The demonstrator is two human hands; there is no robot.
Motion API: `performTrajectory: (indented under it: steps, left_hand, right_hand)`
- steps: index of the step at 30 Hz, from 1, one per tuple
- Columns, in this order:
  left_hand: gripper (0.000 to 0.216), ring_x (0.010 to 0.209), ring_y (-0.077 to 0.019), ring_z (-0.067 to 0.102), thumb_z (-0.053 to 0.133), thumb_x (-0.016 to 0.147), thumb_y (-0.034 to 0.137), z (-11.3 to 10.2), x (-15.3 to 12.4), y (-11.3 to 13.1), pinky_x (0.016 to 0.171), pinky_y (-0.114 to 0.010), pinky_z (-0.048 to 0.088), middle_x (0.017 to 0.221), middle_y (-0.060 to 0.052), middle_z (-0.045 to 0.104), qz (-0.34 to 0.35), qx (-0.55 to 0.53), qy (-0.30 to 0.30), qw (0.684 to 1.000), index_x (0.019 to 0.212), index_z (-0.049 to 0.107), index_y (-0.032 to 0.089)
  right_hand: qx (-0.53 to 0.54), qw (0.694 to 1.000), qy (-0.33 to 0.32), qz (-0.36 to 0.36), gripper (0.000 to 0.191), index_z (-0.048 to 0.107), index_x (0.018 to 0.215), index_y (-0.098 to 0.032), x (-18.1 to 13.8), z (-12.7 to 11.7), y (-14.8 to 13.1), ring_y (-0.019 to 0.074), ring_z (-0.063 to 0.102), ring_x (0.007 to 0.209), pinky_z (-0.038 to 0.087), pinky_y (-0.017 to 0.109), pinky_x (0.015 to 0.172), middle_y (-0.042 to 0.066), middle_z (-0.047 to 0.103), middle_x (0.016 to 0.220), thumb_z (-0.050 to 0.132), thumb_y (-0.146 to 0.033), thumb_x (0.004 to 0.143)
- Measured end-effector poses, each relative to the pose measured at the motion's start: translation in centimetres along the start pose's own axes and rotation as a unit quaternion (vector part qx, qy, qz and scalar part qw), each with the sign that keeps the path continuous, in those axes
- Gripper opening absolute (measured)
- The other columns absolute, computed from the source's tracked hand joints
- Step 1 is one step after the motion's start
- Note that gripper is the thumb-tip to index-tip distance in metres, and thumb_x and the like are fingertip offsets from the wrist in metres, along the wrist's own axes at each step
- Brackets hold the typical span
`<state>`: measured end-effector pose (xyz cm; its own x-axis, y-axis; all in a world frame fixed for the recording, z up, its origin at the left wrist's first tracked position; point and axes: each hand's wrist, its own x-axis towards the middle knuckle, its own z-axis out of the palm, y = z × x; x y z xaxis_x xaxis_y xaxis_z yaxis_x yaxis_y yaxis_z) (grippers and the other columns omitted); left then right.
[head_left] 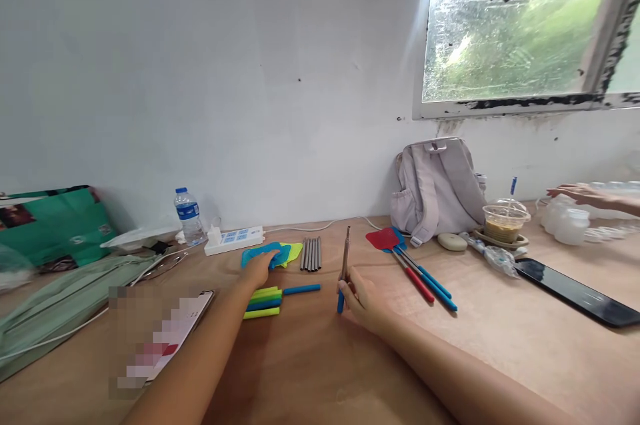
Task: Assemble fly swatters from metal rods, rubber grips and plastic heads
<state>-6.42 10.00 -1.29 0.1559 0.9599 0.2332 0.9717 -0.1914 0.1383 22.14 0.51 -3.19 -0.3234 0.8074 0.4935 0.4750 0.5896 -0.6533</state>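
My right hand (361, 300) is closed round a metal rod with a blue handle (345, 264), held upright above the wooden table (500, 345). My left hand (260, 269) reaches forward and its fingers rest on a stack of blue and yellow-green flat heads (273, 253). Just below that hand lie green, yellow and blue handles (264, 302), with one blue handle (301, 289) apart to the right. Several bare metal rods (311, 254) lie side by side between my hands.
Finished red and blue swatters (407, 265) lie to the right. A white power strip (234, 240), water bottle (189, 214), grey backpack (436, 186), drink cup (505, 222) and dark phone (580, 292) stand around. Another person's hand (580, 194) is at far right.
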Motion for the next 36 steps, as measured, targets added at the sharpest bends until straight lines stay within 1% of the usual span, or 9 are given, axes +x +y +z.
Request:
performTrajectory:
  steps: [4, 6, 9, 12, 17, 24, 30, 33, 36]
  left_hand:
    - [0.059, 0.112, -0.023, 0.05, 0.033, 0.066, -0.009, 0.4, -0.6, 0.0, 0.091, -0.035, 0.04, 0.124, -0.009, 0.053, -0.002, 0.008, -0.005, 1.0, 0.117, 0.053, 0.014]
    - [0.057, 0.111, -0.0242, 0.051, 0.033, 0.066, -0.008, 0.2, -0.8, 0.0, 0.09, -0.036, 0.04, 0.122, -0.01, 0.054, 0.001, 0.019, -0.005, 1.0, 0.115, 0.055, 0.013]
    - [0.054, 0.106, -0.025, 0.053, 0.032, 0.069, -0.006, -0.4, -1.0, 0.2, 0.088, -0.037, 0.04, 0.117, -0.009, 0.057, 0.013, 0.043, -0.005, 0.999, 0.111, 0.058, 0.015]
    - [0.048, 0.1, -0.0257, 0.055, 0.036, 0.07, -0.002, -0.9, -1.2, 0.7, 0.084, -0.037, 0.041, 0.112, -0.007, 0.059, 0.018, 0.07, 0.0, 0.997, 0.106, 0.061, 0.018]
    - [0.041, 0.095, -0.0236, 0.056, 0.04, 0.073, 0.004, -1.4, -1.6, 1.5, 0.08, -0.034, 0.041, 0.106, -0.007, 0.059, 0.03, 0.112, 0.001, 0.993, 0.104, 0.061, 0.021]
    - [0.032, 0.084, -0.0219, 0.057, 0.042, 0.075, 0.008, -2.0, -1.3, 1.8, 0.074, -0.033, 0.04, 0.099, -0.007, 0.059, 0.082, 0.167, -0.012, 0.983, 0.097, 0.062, 0.02]
    - [0.025, 0.08, -0.02, 0.057, 0.042, 0.077, 0.01, -2.0, -1.2, 2.2, 0.07, -0.031, 0.039, 0.094, -0.006, 0.061, 0.136, 0.193, 0.011, 0.972, 0.089, 0.062, 0.019]
    - [0.025, 0.081, -0.02, 0.057, 0.039, 0.079, 0.01, -2.1, -1.3, 2.1, 0.071, -0.031, 0.039, 0.091, -0.007, 0.062, 0.166, 0.194, 0.04, 0.966, 0.086, 0.061, 0.018]
    - [0.026, 0.082, -0.0202, 0.057, 0.037, 0.082, 0.011, -2.6, -1.4, 1.8, 0.071, -0.032, 0.04, 0.092, -0.009, 0.062, 0.189, 0.187, 0.073, 0.961, 0.089, 0.061, 0.017]
  right_hand:
    - [0.001, 1.0, 0.025, -0.011, 0.007, 0.04, 0.088, -0.021, -0.3, -1.3, 0.3, 0.0144, 0.053, 0.061, 0.037, 0.024, 0.056, 0.0, 0.054, 0.069, 0.036, -0.026, 0.087]
    - [0.019, 0.998, 0.051, -0.015, 0.014, 0.039, 0.097, -0.021, -0.4, -1.7, 0.4, 0.0136, 0.052, 0.061, 0.039, 0.025, 0.057, 0.0, 0.054, 0.075, 0.04, -0.022, 0.084]
    - [0.062, 0.991, 0.12, 0.001, 0.022, 0.037, 0.105, -0.021, -0.3, -1.8, 0.6, 0.0131, 0.05, 0.062, 0.04, 0.025, 0.057, 0.0, 0.051, 0.077, 0.04, -0.022, 0.083]
    - [0.074, 0.981, 0.181, 0.013, 0.016, 0.043, 0.098, -0.02, 0.1, -1.7, 0.7, 0.0146, 0.049, 0.067, 0.041, 0.026, 0.061, 0.001, 0.049, 0.076, 0.036, -0.029, 0.087]
    - [0.125, 0.971, 0.206, 0.01, 0.027, 0.047, 0.085, -0.02, 0.4, -1.9, 1.1, 0.0136, 0.044, 0.058, 0.036, 0.025, 0.054, -0.001, 0.043, 0.064, 0.027, -0.036, 0.091]
    - [0.075, 0.961, 0.262, -0.04, 0.025, 0.045, 0.075, -0.02, 0.2, -2.9, 1.0, 0.0129, 0.04, 0.057, 0.033, 0.024, 0.053, -0.002, 0.039, 0.062, 0.034, -0.037, 0.089]
    - [0.053, 0.97, 0.233, -0.05, 0.024, 0.045, 0.074, -0.02, 0.2, -2.5, 1.2, 0.0131, 0.042, 0.058, 0.035, 0.024, 0.053, -0.002, 0.043, 0.063, 0.035, -0.035, 0.089]
    - [0.045, 0.971, 0.231, -0.043, 0.026, 0.047, 0.074, -0.02, 0.2, -2.3, 1.2, 0.0142, 0.046, 0.063, 0.037, 0.025, 0.057, 0.0, 0.048, 0.066, 0.033, -0.034, 0.09]
    - [0.046, 0.975, 0.215, -0.038, 0.029, 0.048, 0.073, -0.019, 0.4, -1.9, 1.2, 0.0152, 0.049, 0.067, 0.039, 0.025, 0.061, 0.002, 0.051, 0.069, 0.03, -0.034, 0.091]
